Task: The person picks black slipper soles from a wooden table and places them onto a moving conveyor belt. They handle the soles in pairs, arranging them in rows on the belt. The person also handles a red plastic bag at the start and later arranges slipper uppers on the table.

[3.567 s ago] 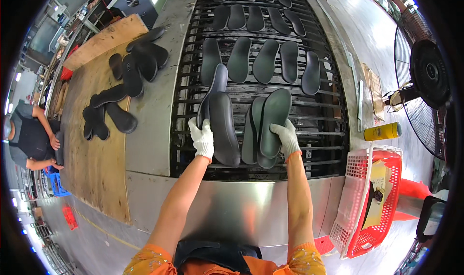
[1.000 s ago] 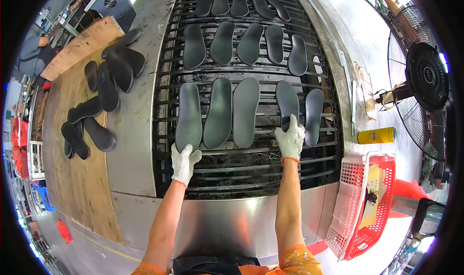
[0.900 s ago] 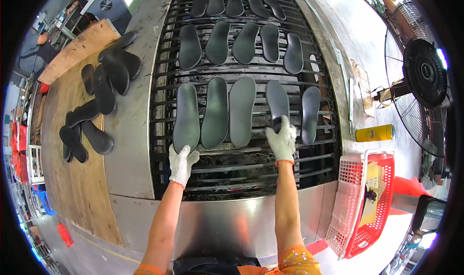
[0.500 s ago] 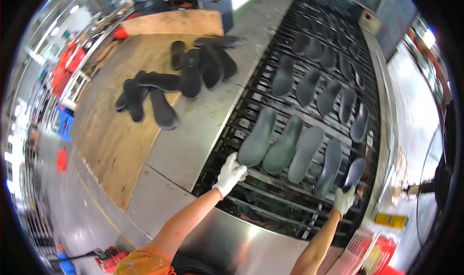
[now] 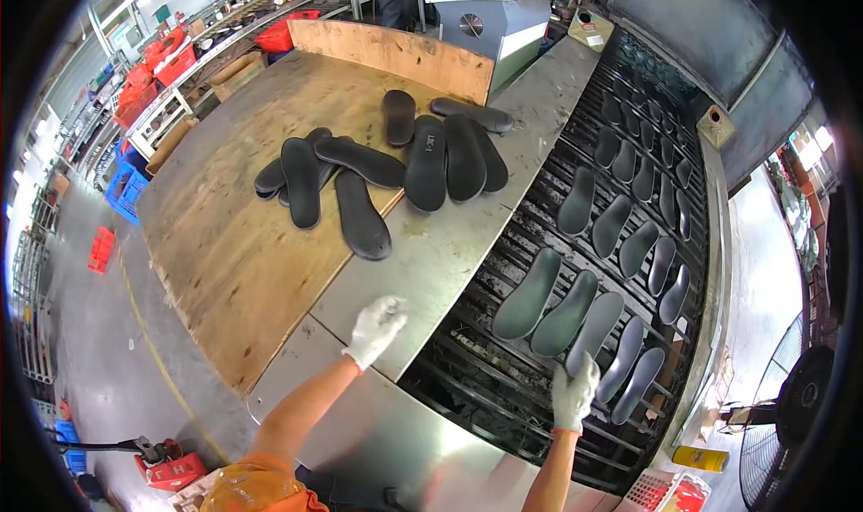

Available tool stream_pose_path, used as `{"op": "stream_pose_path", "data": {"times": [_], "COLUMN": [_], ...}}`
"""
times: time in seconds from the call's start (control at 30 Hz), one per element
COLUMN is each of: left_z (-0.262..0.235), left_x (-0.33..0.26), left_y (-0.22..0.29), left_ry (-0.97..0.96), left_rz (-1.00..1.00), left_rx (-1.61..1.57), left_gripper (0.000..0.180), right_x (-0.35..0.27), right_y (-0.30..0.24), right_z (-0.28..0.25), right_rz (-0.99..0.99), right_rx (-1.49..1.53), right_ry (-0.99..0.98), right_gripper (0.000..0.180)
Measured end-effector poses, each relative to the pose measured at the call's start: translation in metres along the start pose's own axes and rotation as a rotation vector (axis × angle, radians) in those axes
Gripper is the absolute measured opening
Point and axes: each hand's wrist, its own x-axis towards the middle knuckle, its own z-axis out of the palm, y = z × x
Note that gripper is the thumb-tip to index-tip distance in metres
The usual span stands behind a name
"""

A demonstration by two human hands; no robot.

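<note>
My left hand, in a white glove, is over the grey metal tabletop with its fingers curled in and nothing visible in them. My right hand, also gloved, is at the near end of a dark shoe insole, third from the left in the nearest row on the conveyor. Its thumb and fingers lie about that end. Left of it are two green-black insoles; to its right, two greyer ones lie slanted. More rows stretch away along the black slatted conveyor.
A loose heap of black insoles lies across a wooden board and the metal top. A black fan stands right of the conveyor rail. A yellow can and a red-and-white basket are at the lower right.
My left hand has left the leftmost front insole and moved back over the metal tabletop. My right hand has shifted from the rightmost insole to the third one. The view has turned.
</note>
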Motion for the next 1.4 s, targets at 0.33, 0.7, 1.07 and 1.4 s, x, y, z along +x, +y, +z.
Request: {"op": "stream_pose_path", "data": {"times": [0.33, 0.7, 1.07, 1.4], "left_z": [-0.232, -0.361, -0.345, -0.388], "left_x": [0.135, 0.275, 0.295, 0.213], "left_y": [0.035, 0.063, 0.061, 0.013], "left_ry": [0.546, 0.469, 0.219, 0.090], "left_rz": [0.502, 0.166, 0.266, 0.179], "left_rx": [0.648, 0.910, 0.504, 0.071], "left_gripper": [0.042, 0.093, 0.085, 0.064], "right_x": [0.103, 0.333, 0.341, 0.340], "right_y": [-0.199, -0.305, -0.386, -0.376], "right_z": [0.091, 0.216, 0.271, 0.225], "right_rz": [-0.299, -0.153, -0.374, -0.278], "right_rx": [0.007, -0.114, 0.210, -0.012], "right_ry": [-0.111, -0.117, -0.474, -0.731], "right_gripper": [0.060, 0.097, 0.099, 0.077]}}
